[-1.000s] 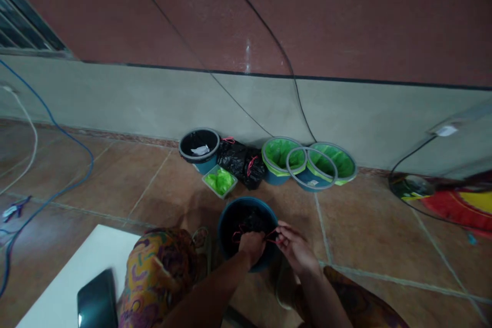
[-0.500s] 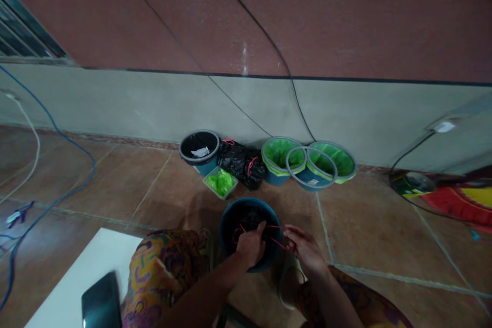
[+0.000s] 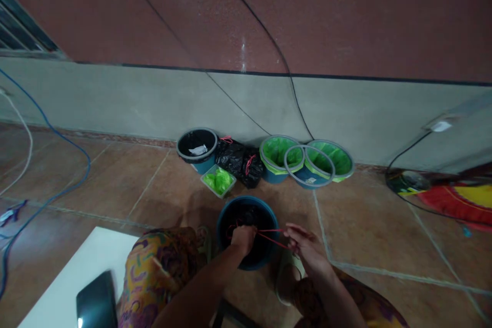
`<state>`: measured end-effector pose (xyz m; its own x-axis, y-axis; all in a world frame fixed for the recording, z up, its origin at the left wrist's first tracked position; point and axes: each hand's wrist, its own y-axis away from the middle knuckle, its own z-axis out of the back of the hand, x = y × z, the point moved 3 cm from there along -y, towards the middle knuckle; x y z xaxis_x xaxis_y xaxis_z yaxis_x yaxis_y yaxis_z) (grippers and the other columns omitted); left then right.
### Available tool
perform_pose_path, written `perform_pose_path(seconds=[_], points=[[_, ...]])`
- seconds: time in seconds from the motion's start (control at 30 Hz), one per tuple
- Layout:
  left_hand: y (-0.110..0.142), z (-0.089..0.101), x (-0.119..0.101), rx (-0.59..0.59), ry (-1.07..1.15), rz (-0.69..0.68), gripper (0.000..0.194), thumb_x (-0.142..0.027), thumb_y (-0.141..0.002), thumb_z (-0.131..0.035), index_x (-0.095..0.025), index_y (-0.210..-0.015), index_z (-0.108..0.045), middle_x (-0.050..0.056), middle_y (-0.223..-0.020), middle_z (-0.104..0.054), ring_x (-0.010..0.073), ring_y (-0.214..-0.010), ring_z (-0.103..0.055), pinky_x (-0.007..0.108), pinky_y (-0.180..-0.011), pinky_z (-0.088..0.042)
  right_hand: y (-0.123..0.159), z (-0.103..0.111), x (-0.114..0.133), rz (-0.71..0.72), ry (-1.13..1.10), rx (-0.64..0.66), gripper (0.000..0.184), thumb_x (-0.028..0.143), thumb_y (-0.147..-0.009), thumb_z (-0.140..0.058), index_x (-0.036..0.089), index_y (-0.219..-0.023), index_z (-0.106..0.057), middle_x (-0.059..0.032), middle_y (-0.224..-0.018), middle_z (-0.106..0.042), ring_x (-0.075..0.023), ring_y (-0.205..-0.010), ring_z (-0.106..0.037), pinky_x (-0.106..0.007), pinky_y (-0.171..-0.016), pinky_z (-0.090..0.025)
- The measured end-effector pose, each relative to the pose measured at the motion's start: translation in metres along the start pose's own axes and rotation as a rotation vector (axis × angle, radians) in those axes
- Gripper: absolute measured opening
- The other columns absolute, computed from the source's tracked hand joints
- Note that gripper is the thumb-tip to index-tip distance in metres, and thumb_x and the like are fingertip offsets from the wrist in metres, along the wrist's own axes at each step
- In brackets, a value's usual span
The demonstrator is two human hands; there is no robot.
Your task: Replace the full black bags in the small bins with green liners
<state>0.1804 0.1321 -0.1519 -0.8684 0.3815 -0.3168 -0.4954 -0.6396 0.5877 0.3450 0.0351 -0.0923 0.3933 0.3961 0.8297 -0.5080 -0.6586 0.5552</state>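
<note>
A blue bin (image 3: 273, 213) stands on the floor between my feet, with a black plastic bag (image 3: 249, 212) inside it. Red drawstring (image 3: 269, 231) stretches from the bag across the bin's right side. My left hand (image 3: 244, 239) is over the bin's opening, closed on the drawstring near the bag. Just beyond the right rim, my right hand (image 3: 302, 243) has its fingers bent around the far end of the drawstring loop, which is taut between both hands. The fingertips of my left hand are partly hidden.
By the wall are a black-lined bin (image 3: 205, 160), tied black bags (image 3: 236, 161), a tray of green plastic (image 3: 218, 181), two green-lined bins (image 3: 277, 151) and a loose grey ring (image 3: 287, 163). A phone (image 3: 96, 300) rests on a white board (image 3: 79, 271); a blue cable (image 3: 73, 187) crosses the floor.
My left hand has drawn back slightly leftward, its thumb folding in on the drawstring. The drawstring now looks straighter between my hands. My right hand stays nearly in place.
</note>
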Motion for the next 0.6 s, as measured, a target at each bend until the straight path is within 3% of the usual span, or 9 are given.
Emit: perform_pose_path(seconds=[0.1,0.2,0.3,0.4,0.5,0.6], points=[[0.001,0.004,0.003,0.001,-0.007,0.009,0.037,-0.026,-0.095,-0.038,-0.02,-0.107,-0.072,0.014,-0.111,-0.073,0.0291,-0.109,-0.067,0.038,-0.088,-0.052,-0.004,0.003,-0.007,0.03,0.187,-0.013,0.04,0.045,-0.057,-0.075,0.02,-0.087,-0.071,0.0,-0.061,-0.066,-0.0138,-0.05,-0.052,-0.028,-0.051,-0.042],[0.009,0.014,0.003,-0.047,0.008,-0.03,0.036,-0.03,-0.093,-0.042,-0.021,-0.116,-0.069,0.013,-0.114,-0.072,0.0279,-0.109,-0.067,0.037,-0.09,-0.051,-0.007,0.005,-0.008,0.169,0.56,0.011,0.029,0.038,-0.066,-0.067,0.022,-0.091,-0.071,-0.0035,-0.076,-0.073,-0.0199,-0.07,-0.065,-0.03,-0.063,-0.047],[0.022,0.036,0.008,-0.153,0.044,-0.084,0.039,-0.034,-0.089,-0.05,-0.023,-0.124,-0.063,0.011,-0.116,-0.072,0.026,-0.111,-0.065,0.036,-0.096,-0.048,-0.005,0.002,-0.014,0.231,0.957,0.118,0.033,0.028,-0.07,-0.065,0.024,-0.103,-0.07,-0.0049,-0.094,-0.076,-0.0224,-0.091,-0.069,-0.03,-0.077,-0.048],[0.037,0.065,0.023,-0.249,0.094,-0.041,0.042,-0.037,-0.087,-0.052,-0.022,-0.125,-0.062,0.008,-0.108,-0.073,0.0235,-0.106,-0.067,0.033,-0.095,-0.048,0.0,0.001,-0.025,0.217,1.267,0.177,0.036,0.027,-0.071,-0.065,0.024,-0.106,-0.069,-0.007,-0.1,-0.075,-0.0255,-0.098,-0.068,-0.032,-0.08,-0.047],[0.053,0.087,0.041,-0.289,0.121,0.032,0.049,-0.04,-0.085,-0.055,-0.021,-0.13,-0.059,0.009,-0.105,-0.073,0.0235,-0.101,-0.068,0.032,-0.092,-0.049,0.006,0.002,-0.037,0.204,1.47,0.184,0.03,0.028,-0.074,-0.063,0.022,-0.103,-0.07,-0.0116,-0.101,-0.074,-0.03,-0.098,-0.068,-0.036,-0.078,-0.048],[0.066,0.095,0.055,-0.302,0.114,0.093,0.06,-0.039,-0.075,-0.067,-0.019,-0.13,-0.059,0.013,-0.117,-0.068,0.026,-0.102,-0.068,0.034,-0.091,-0.05,0.01,0.003,-0.047,0.225,1.575,0.163,0.024,0.02,-0.081,-0.055,0.017,-0.098,-0.071,-0.0155,-0.102,-0.073,-0.0302,-0.1,-0.068,-0.038,-0.081,-0.048]])
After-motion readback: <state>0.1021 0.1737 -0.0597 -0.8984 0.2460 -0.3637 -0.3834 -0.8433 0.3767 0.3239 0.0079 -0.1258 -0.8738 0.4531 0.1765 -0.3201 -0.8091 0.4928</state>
